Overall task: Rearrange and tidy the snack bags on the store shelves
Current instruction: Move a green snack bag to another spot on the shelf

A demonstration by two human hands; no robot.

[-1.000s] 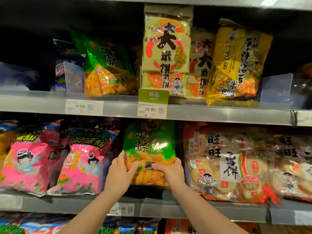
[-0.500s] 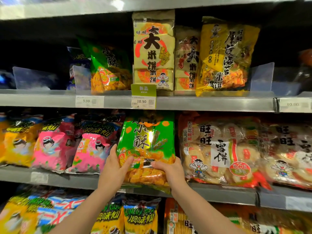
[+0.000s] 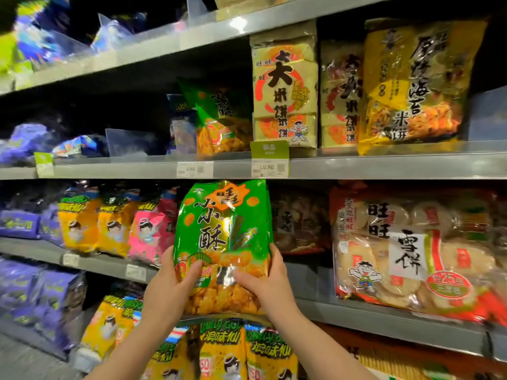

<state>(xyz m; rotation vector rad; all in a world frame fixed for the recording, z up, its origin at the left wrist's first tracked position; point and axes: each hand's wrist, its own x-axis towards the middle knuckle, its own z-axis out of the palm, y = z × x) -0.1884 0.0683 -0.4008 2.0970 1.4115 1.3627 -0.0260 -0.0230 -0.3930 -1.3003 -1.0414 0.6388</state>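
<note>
The left hand and right hand are gripping the lower corners of a shiny green plastic snack bag, thumbs pressing its front. The bag is standing upright before the grey metal middle shelf, between pink snack bags and a red-edged rice cracker bag.

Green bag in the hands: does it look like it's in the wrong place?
Probably. The left hand and right hand hold the green bag in front of the middle shelf, near pink bags and cracker bags. Its matching bag leans crookedly on the shelf above.
</note>
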